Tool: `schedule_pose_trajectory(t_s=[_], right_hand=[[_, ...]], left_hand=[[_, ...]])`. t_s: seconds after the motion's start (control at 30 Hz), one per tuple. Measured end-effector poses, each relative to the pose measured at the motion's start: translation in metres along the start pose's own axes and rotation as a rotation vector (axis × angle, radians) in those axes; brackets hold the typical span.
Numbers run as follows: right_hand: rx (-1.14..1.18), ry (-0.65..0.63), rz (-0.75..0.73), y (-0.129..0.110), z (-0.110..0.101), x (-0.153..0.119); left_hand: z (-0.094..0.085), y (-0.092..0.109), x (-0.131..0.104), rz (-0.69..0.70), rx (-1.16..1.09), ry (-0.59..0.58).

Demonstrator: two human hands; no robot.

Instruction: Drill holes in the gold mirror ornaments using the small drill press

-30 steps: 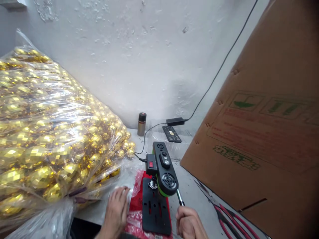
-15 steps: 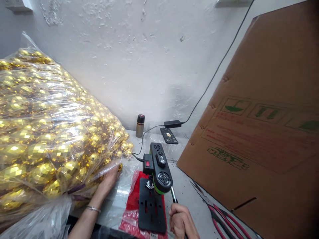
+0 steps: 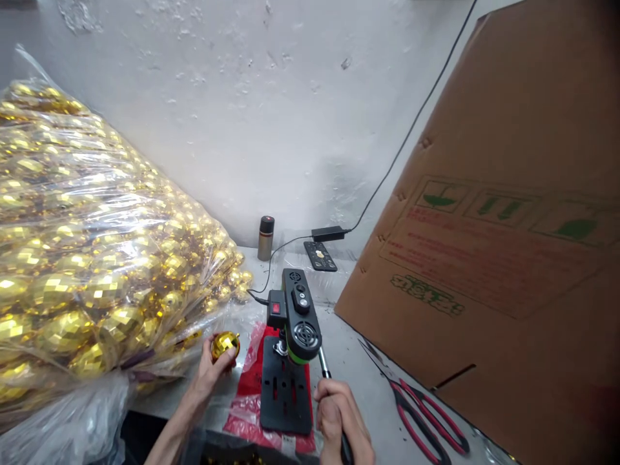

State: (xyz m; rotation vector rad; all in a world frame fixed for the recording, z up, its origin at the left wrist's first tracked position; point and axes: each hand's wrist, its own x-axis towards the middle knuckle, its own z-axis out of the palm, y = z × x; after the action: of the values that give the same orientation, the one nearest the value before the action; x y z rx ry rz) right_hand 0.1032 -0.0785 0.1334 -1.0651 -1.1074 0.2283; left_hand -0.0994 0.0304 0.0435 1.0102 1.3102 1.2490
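Observation:
A shiny gold faceted ball ornament (image 3: pixel 224 345) is in my left hand (image 3: pixel 209 369), gripped between thumb and fingers just left of a black press machine. My right hand (image 3: pixel 343 423) is wrapped round the black-handled lever (image 3: pixel 325 367) on the right side of this machine (image 3: pixel 301 310). The machine has a round-vented head, a green ring beneath it and a flat slotted black base plate (image 3: pixel 287 403). Under the base lies a red plastic sheet (image 3: pixel 247 381). Nothing lies on the base plate below the head.
A big clear bag (image 3: pixel 97 258) of gold ornaments fills the left. Red-and-black handled scissors (image 3: pixel 411 413) lie at right, by a tall cardboard box (image 3: pixel 475 226). Behind stand a spray-can-like cylinder (image 3: pixel 266 239), a phone-like black slab (image 3: pixel 320 256) and a power adapter (image 3: pixel 328 233) with its cord.
My left hand has come out from the bag's edge towards the machine, bringing a gold ball ornament into full view. My right hand stays on the lever. The camera view has shifted slightly.

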Motion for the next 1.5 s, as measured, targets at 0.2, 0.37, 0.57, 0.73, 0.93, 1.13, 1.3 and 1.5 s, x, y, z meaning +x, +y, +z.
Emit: schedule_pose_trajectory(t_s=[0.2, 0.37, 0.57, 0.73, 0.93, 1.13, 1.3, 1.5], right_hand=[[-0.081, -0.183, -0.268, 0.009, -0.016, 0.012], [-0.113, -0.185, -0.29, 0.004, -0.016, 0.015], [-0.084, -0.255, -0.267, 0.009, -0.022, 0.011], [-0.029, -0.155, -0.106, 0.003, -0.014, 0.003], [-0.02, -0.121, -0.045, -0.004, -0.01, 0.0], [-0.05, -0.082, -0.02, -0.006, -0.01, 0.0], [-0.039, -0.049, -0.003, -0.007, -0.007, -0.002], [-0.042, -0.054, 0.004, -0.009, -0.009, -0.001]], left_hand=[[0.02, -0.014, -0.048, -0.243, -0.167, -0.208], [0.045, -0.02, -0.047, -0.058, 0.206, -0.354], [0.066, -0.004, -0.046, 0.251, 0.56, -0.36], [0.076, 0.003, -0.043, 0.269, 0.695, -0.401], [0.078, 0.012, -0.04, 0.24, 0.865, -0.479], [0.086, 0.015, -0.042, 0.238, 0.974, -0.471], [0.094, -0.007, -0.045, 0.315, 0.919, -0.39], [0.098, -0.031, -0.043, 0.467, 0.783, -0.283]])
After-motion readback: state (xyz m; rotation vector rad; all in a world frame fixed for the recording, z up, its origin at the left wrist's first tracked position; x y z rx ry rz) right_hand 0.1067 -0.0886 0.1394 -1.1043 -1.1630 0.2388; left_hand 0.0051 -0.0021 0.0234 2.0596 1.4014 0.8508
